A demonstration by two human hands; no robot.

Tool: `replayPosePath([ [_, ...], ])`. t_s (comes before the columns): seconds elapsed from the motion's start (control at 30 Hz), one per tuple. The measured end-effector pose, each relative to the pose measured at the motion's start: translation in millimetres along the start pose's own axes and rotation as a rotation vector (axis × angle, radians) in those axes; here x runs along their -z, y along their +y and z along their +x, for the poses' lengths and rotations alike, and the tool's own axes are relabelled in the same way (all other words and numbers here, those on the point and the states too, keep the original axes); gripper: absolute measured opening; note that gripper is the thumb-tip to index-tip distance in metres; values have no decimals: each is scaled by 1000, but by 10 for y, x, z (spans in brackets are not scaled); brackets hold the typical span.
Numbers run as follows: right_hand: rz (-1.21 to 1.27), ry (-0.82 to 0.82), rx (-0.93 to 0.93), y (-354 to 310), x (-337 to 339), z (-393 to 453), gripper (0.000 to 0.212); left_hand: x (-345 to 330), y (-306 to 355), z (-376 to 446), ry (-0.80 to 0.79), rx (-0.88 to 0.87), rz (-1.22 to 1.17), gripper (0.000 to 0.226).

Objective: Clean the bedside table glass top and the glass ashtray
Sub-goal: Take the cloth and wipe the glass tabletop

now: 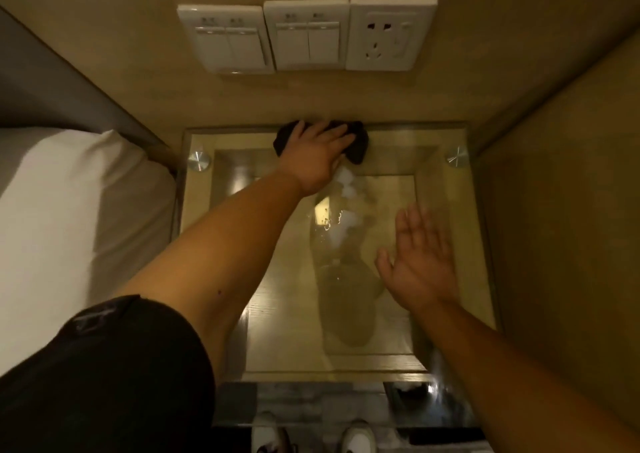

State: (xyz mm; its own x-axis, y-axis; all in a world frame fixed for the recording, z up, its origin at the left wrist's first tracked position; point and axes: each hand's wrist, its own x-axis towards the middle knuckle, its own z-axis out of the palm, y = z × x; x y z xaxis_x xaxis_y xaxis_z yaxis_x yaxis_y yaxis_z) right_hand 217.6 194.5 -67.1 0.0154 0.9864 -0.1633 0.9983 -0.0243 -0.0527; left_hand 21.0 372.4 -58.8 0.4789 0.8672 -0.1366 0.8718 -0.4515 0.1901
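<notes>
The bedside table's glass top (277, 331) lies below me, held by round metal studs at its far corners. My left hand (317, 156) presses flat on a dark cloth (356, 147) at the far edge of the glass, by the wall. My right hand (419, 262) hovers over the right half of the glass with its fingers spread and nothing in it. Reflections of light and of an arm show in the middle of the glass. No ashtray is in view.
White wall switches (228, 38) and a socket (389, 35) sit on the wall above the table. A bed with white sheets (69, 210) borders the left side. A wooden panel (561, 210) closes off the right. My shoes (358, 437) show at the bottom.
</notes>
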Motion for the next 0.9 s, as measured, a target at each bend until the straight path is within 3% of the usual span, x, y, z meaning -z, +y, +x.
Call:
replayPosePath([
  [0.1,-9,-17,10,11,32,4,71,1,113,-265,-8,31,-35,44],
  [0.33,29,-82,6,-11,117,-23,74,-335,722,-2048,13,24,-157,43],
  [0.5,87,-39,34,-5,103,-46,73,-606,1119,-3097,39,-27,-178,39],
  [0.77,108,-48,60,38,111,-54,73,-751,1429,-3837,42,-57,-216,45],
  [0.9,86,-120,159,260,149,-117,74,-696,1524,-3947,56,-3,-402,44],
])
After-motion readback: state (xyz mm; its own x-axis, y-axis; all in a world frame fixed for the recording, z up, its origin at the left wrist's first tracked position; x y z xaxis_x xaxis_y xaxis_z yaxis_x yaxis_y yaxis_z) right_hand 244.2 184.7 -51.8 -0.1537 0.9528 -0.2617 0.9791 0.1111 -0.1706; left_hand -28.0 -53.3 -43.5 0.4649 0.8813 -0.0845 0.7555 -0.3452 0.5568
